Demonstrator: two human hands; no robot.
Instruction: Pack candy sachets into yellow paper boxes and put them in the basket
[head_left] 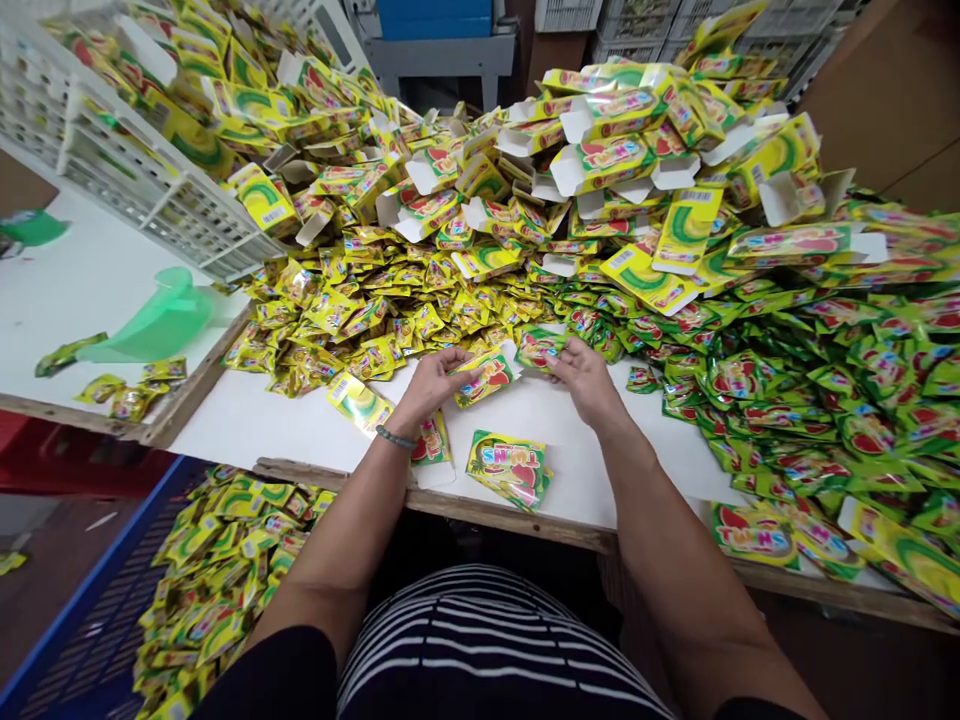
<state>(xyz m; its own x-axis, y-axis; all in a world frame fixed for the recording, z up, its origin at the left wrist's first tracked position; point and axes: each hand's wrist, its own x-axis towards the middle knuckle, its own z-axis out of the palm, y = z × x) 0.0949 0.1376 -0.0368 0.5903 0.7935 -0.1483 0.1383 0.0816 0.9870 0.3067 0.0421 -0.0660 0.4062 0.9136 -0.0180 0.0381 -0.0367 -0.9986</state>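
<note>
My left hand (439, 385), with a beaded bracelet at the wrist, is closed round a small yellow candy box (486, 377) whose white end flap stands open to the right. Between the fingertips of my right hand (589, 378) is a green candy packet (541, 349), close to that open end. Below them, a small stack of printed boxes (508, 462) lies on the white tabletop (574, 480). Another box (430, 440) shows partly under my left wrist, and a yellow box (358, 402) lies left of it.
Yellow packets (390, 310) heap up ahead, green packets (780, 370) to the right. Open boxes (607, 160) are piled behind. A white crate (142, 180) tilts at left, near a green scoop (161, 318). A blue crate (97, 590) of filled-looking boxes stands below.
</note>
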